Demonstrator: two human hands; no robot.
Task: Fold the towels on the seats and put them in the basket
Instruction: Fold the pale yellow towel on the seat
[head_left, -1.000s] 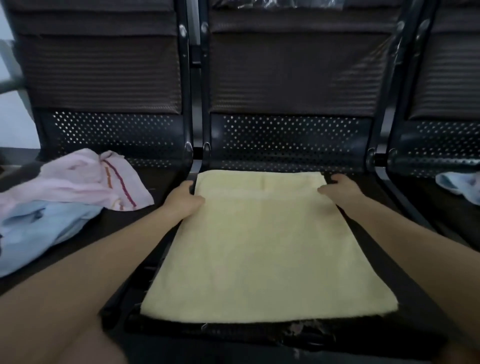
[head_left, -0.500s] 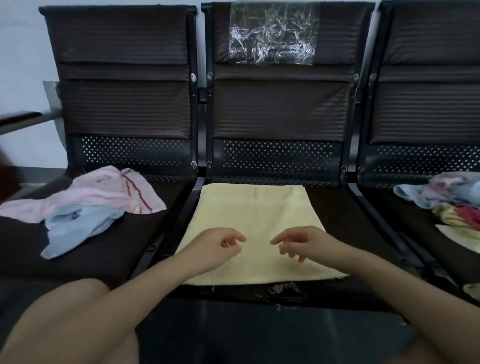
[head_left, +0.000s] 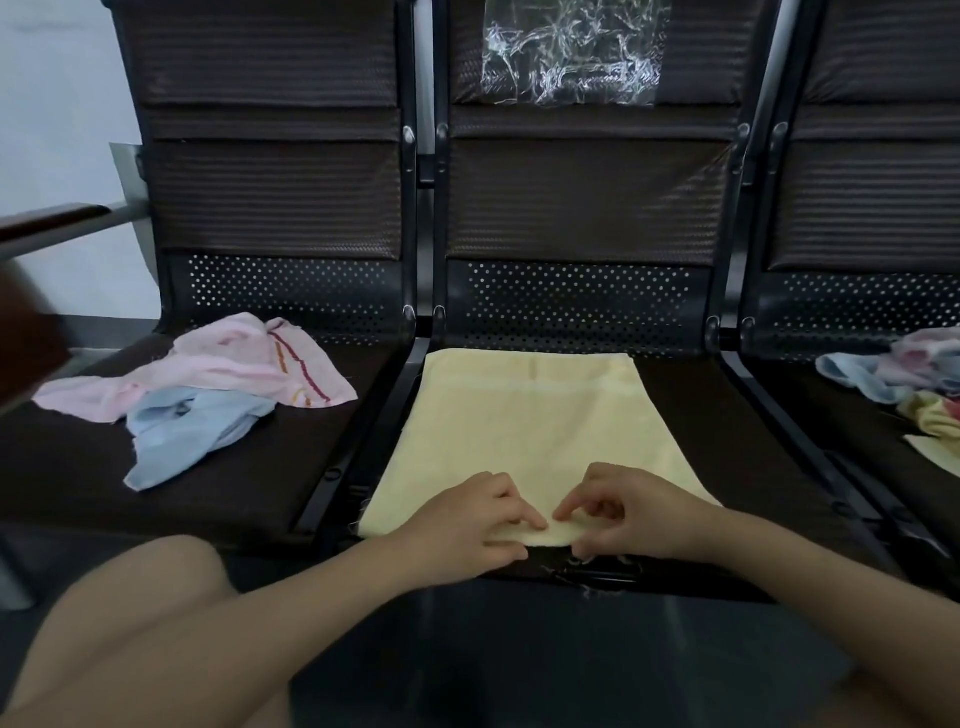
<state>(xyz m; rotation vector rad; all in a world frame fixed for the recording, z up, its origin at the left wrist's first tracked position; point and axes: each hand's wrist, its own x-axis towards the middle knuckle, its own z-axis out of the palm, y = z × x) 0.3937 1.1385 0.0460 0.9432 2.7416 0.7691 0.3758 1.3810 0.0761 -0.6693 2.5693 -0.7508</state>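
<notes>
A pale yellow towel (head_left: 530, 426) lies flat, folded once, on the middle seat (head_left: 691, 447). My left hand (head_left: 467, 525) and my right hand (head_left: 623, 514) meet at the middle of the towel's near edge, fingertips almost touching. Both pinch that edge, which is slightly lifted between the thumbs and fingers. A crumpled pink towel with red stripes (head_left: 234, 369) lies over a light blue towel (head_left: 192, 436) on the left seat. A heap of blue, pink and yellow towels (head_left: 904, 384) sits on the right seat. No basket is in view.
Three dark seats with perforated metal backs stand in a row, joined by black frame bars (head_left: 410, 364). A crinkled clear plastic patch (head_left: 571, 52) is stuck to the middle backrest. An armrest (head_left: 52, 218) juts out at far left. My knee (head_left: 156, 623) fills the lower left.
My hands left the towel's far corners, drew back over it and came down together on its near edge. My head pulled back, so more of the seats shows.
</notes>
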